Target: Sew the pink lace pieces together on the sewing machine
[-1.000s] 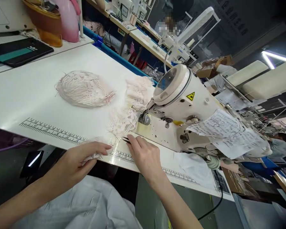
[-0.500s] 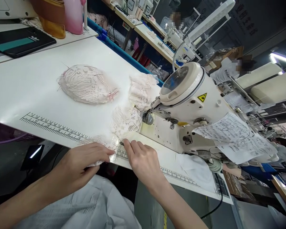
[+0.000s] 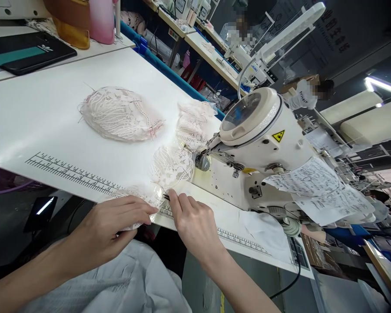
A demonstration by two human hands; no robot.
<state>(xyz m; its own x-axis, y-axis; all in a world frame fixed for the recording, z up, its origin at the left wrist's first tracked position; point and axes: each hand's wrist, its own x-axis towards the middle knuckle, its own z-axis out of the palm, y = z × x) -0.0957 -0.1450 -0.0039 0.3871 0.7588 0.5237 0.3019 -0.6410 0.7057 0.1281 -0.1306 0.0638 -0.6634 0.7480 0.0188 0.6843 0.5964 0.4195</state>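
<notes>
At the table's front edge my left hand [image 3: 122, 224] is closed on a piece of pale lace fabric [image 3: 135, 191], partly hidden under the fingers. My right hand [image 3: 195, 219] is wrapped round a small dark tool with two narrow tips [image 3: 166, 197]; the palm hides the rest, so its kind is unclear. Those tips point at the lace near my left fingertips, where a fine dark thread shows. A rounded lace piece [image 3: 172, 165] lies just beyond, beside the sewing machine's needle area [image 3: 202, 161]. Behind it is another lace piece [image 3: 195, 124].
The sewing machine [image 3: 254, 126] stands on the right, with handwritten papers [image 3: 319, 187] on it. An oval lace piece [image 3: 117, 114] lies on the white table [image 3: 45, 117]. A black phone-like slab [image 3: 29, 52] and a pink bottle [image 3: 101, 21] are back left. White cloth [image 3: 263, 228] lies right.
Both hands keep nearly the same place and grip on the lace and the dark tool. The view has shifted slightly; a person in the background has moved a little.
</notes>
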